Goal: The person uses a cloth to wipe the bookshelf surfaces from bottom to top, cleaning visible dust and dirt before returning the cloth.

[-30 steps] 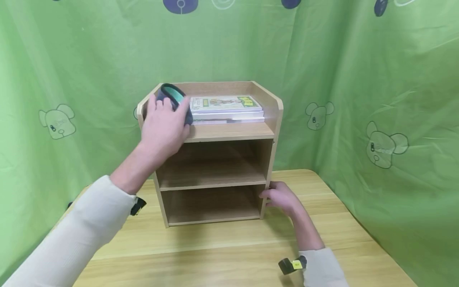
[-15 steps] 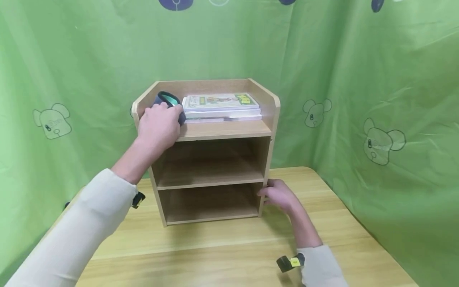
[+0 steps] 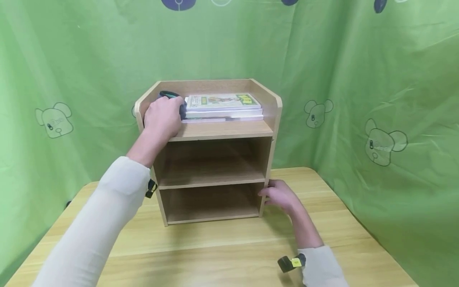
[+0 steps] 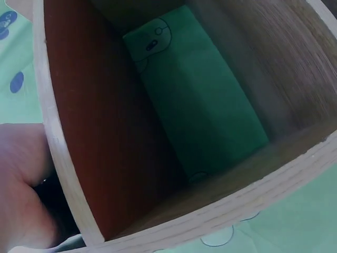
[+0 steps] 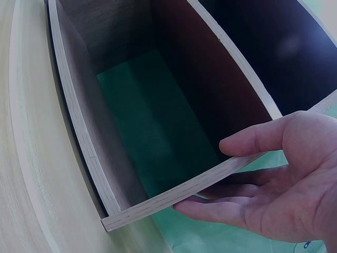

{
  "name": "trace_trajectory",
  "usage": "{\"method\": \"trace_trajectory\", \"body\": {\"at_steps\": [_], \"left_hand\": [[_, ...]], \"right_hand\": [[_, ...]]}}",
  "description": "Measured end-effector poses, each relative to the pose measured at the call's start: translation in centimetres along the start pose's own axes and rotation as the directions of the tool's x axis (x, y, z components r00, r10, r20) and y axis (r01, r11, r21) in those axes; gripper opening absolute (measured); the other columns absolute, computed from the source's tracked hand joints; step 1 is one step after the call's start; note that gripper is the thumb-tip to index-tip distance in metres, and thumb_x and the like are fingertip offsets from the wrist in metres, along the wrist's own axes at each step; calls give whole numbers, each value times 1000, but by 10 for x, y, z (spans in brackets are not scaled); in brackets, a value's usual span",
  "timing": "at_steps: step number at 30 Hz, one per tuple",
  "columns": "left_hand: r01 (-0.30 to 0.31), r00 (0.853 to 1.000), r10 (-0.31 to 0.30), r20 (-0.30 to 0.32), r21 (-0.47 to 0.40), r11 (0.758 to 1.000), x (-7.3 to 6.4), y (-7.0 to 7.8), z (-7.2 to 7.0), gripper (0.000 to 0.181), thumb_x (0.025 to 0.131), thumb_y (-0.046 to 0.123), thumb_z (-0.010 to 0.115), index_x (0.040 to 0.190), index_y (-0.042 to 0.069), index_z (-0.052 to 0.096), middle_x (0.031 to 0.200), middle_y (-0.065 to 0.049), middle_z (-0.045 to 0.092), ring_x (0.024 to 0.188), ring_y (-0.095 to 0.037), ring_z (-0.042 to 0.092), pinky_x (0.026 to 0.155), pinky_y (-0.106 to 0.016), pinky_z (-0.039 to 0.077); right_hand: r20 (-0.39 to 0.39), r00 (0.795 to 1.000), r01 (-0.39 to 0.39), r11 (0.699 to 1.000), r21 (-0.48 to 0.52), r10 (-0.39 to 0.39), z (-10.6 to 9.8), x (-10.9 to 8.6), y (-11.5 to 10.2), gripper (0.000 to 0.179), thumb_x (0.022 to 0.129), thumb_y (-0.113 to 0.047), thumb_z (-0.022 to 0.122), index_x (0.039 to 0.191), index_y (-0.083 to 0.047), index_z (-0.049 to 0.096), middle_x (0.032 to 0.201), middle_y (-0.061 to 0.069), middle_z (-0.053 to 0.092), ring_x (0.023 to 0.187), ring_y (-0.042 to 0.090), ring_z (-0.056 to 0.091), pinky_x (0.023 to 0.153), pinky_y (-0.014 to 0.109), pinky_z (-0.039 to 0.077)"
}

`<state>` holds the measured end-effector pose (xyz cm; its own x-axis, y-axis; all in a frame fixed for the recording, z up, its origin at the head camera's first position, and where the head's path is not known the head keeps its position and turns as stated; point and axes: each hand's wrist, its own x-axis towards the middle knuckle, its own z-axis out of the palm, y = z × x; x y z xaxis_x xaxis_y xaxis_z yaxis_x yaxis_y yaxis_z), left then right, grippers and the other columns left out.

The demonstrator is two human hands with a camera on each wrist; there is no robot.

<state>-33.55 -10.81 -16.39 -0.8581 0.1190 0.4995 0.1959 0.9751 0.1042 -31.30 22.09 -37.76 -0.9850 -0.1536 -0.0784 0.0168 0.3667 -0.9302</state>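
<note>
A small wooden shelf unit stands on the table, its three levels facing me. At the left of its top level, my left hand grips a dark blue, black-rimmed holder with a teal inside. Most of that holder is hidden behind the hand. In the left wrist view, part of the left hand shows beside the top board's edge, with a dark surface under it. My right hand pinches the unit's right side panel low down, thumb inside and fingers outside.
A stack of books lies flat on the top level, right of the dark holder. Raised wooden edges border that level at the back and sides. Green curtains surround the wooden table.
My left hand has lowered and tilted the dark holder, so less of its teal inside shows now. The right hand keeps its grip on the side panel.
</note>
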Motion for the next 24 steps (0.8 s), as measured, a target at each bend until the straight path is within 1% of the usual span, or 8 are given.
{"method": "trace_trajectory", "body": {"at_steps": [4,8,15,19,22,24], "left_hand": [[9,1000,-9,-6,-10,1000,3,0,2,26,94,4,46,112,10,64,109,-24,64,104,-43,60,87,-60,52],[12,1000,-12,-10,-19,1000,6,-1,3,25,96,5,45,111,10,64,110,-23,64,105,-42,60,87,-59,52],[31,999,-32,-12,-29,999,11,-1,7,26,97,5,43,110,11,65,111,-22,63,107,-41,59,88,-59,52],[62,998,-63,-8,-42,997,12,1,7,26,90,2,49,109,10,65,109,-22,64,103,-41,60,85,-57,53],[89,996,-88,25,-56,994,10,3,5,27,85,2,52,108,10,63,108,-22,63,100,-40,60,80,-55,54],[99,994,-96,60,-56,994,8,4,1,28,83,3,53,109,10,61,108,-22,62,99,-38,58,79,-54,53]], "right_hand": [[8,1000,4,1000,1,-4,0,0,0,62,91,-3,60,143,21,36,143,40,44,129,51,52,100,51,53],[16,1000,6,1000,2,-6,-1,0,0,63,91,-3,59,144,21,34,144,40,43,129,51,51,100,51,53],[0,1000,6,1000,8,-6,-1,1,1,61,91,-3,60,142,20,38,142,39,46,128,50,53,99,50,54],[-5,1000,6,1000,5,-6,-1,1,2,59,90,-3,60,141,20,40,140,39,48,127,50,54,98,50,54],[-6,1000,8,1000,10,-8,0,1,2,60,90,-2,60,141,21,40,140,39,48,127,50,54,98,50,54],[-10,1000,10,1000,13,-10,0,0,2,60,89,-2,60,141,20,40,140,39,48,127,50,54,98,50,54]]}}
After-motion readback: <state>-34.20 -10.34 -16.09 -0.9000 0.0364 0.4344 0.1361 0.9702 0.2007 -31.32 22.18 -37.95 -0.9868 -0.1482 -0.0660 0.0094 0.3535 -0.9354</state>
